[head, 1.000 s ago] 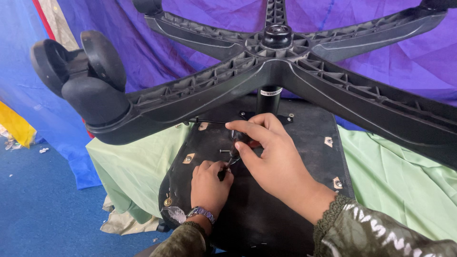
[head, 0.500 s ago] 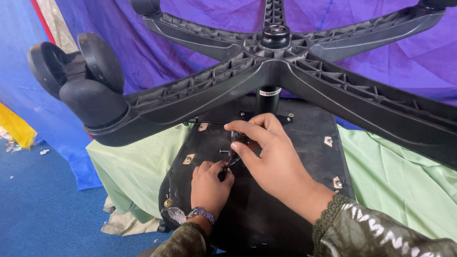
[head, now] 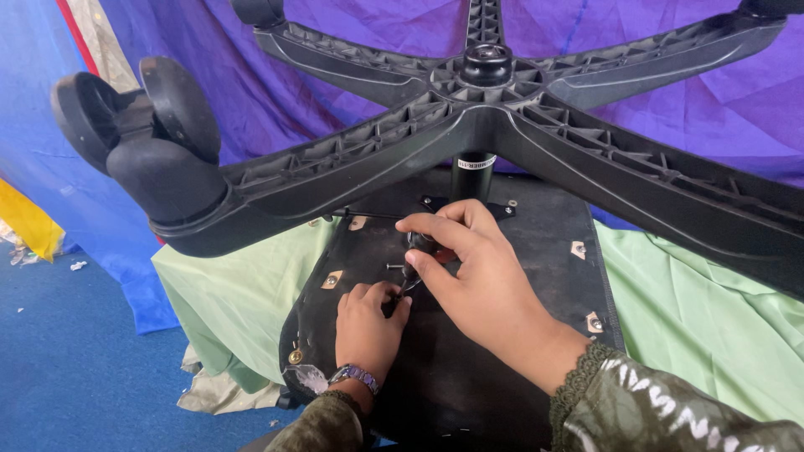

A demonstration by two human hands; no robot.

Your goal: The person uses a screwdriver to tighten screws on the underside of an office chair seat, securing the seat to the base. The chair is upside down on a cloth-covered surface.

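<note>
An office chair lies upside down, its black star base (head: 502,125) with ribbed legs above the black seat underside (head: 469,368). A black caster wheel (head: 142,134) sits at the end of the left leg. My right hand (head: 477,268) pinches a small black tool (head: 419,251) against the seat underside, below the central column (head: 473,172). My left hand (head: 368,322), wearing a wristwatch, is closed on a thin metal piece (head: 400,293) just below the right hand's fingers. A loose screw (head: 394,266) lies beside them.
The seat rests on a pale green cloth (head: 243,310) over a low surface. Purple and blue sheets (head: 318,33) hang behind. Blue carpet (head: 75,377) covers the floor at left, with a yellow object (head: 25,218) at the far left edge. Metal brackets (head: 595,322) dot the seat's rim.
Both hands stay at the same spot on the seat underside. The view has shifted only slightly.
</note>
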